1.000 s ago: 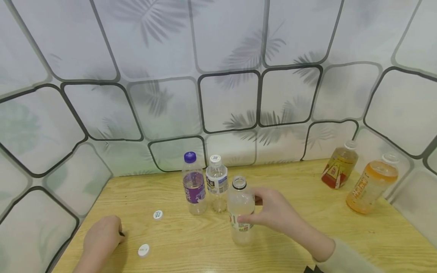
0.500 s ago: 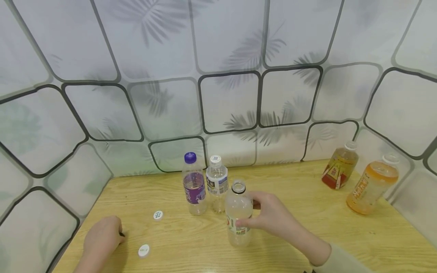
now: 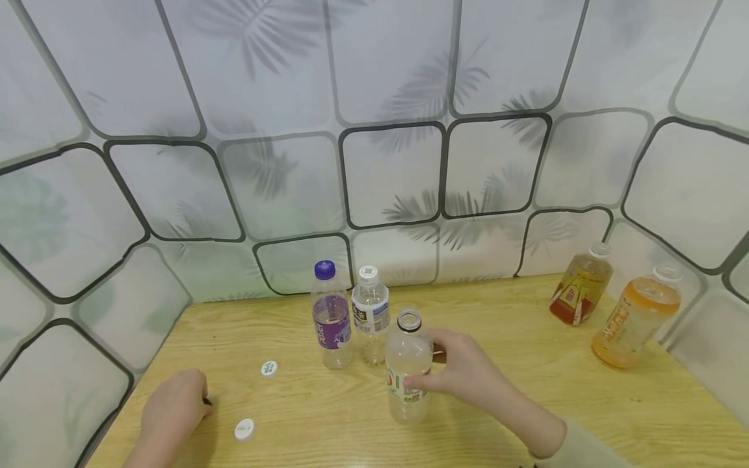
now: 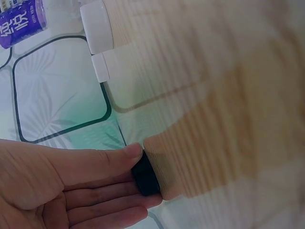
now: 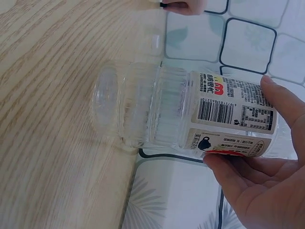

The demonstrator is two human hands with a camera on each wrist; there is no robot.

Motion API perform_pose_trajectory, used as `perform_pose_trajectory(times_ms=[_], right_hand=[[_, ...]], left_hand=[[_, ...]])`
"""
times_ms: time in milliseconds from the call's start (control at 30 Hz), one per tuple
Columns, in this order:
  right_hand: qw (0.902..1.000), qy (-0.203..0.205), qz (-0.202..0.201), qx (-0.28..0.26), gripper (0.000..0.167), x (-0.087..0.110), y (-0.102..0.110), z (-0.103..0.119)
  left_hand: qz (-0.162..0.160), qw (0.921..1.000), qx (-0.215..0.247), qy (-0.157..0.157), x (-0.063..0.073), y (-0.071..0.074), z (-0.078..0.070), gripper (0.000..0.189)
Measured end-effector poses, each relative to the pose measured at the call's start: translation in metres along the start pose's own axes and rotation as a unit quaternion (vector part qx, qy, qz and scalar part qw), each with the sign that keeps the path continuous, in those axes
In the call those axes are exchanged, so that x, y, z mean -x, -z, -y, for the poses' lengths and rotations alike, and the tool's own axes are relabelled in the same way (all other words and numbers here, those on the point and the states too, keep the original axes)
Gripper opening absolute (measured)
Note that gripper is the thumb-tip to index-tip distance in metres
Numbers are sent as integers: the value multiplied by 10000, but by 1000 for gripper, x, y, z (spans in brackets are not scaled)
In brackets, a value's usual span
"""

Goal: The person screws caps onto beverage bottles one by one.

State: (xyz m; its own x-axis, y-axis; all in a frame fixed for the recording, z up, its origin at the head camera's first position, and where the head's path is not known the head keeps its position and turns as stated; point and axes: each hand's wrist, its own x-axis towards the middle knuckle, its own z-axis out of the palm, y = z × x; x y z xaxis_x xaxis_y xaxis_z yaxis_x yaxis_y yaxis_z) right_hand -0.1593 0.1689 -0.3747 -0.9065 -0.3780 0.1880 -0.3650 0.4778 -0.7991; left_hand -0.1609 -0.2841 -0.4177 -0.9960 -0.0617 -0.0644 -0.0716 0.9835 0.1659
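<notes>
Spreading behind the uncapped bottle (image 3: 407, 356) is a leaf-patterned wall (image 3: 292, 97), with the wood-grained worktop (image 3: 322, 422) beneath that bottle. Well to its right and farther back stand the orange-banded bottle (image 3: 636, 318) and, more distant, the red-labelled bottle (image 3: 581, 286). Behind it to the left is the purple-labelled bottle (image 3: 332, 320), and close behind its left shoulder the white-capped bottle (image 3: 371, 316); whether those last touch it cannot be told. The uncapped bottle itself is upright, its base apparently on the worktop. At its right side, the right hand (image 3: 468, 367) has its grip clamped around the labelled middle. Well to its left, the left hand (image 3: 173, 406) has its grip pinched together on a black cap (image 4: 145, 174), thumb against fingers. Two white caps lie to its left, the nearer cap (image 3: 244, 429) slightly in front of it, the farther cap (image 3: 268, 369) slightly behind.
</notes>
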Motion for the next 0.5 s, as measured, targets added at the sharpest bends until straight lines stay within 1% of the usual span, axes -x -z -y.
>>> perform_pose_trajectory(times_ms=[133,233,500], right_hand=[[9996,32,-22,-274,62,0,-1,-1],[9994,23,-53,-346,61,1,-1,-1],[9998,54,-23,-206,61,0,0,-1]], left_hand=[[3,10000,-16,-4,-1,0,0,27],[7,10000,-20,-60,-2,0,1,27],[95,9995,-44,-310,-6,1,6,25]])
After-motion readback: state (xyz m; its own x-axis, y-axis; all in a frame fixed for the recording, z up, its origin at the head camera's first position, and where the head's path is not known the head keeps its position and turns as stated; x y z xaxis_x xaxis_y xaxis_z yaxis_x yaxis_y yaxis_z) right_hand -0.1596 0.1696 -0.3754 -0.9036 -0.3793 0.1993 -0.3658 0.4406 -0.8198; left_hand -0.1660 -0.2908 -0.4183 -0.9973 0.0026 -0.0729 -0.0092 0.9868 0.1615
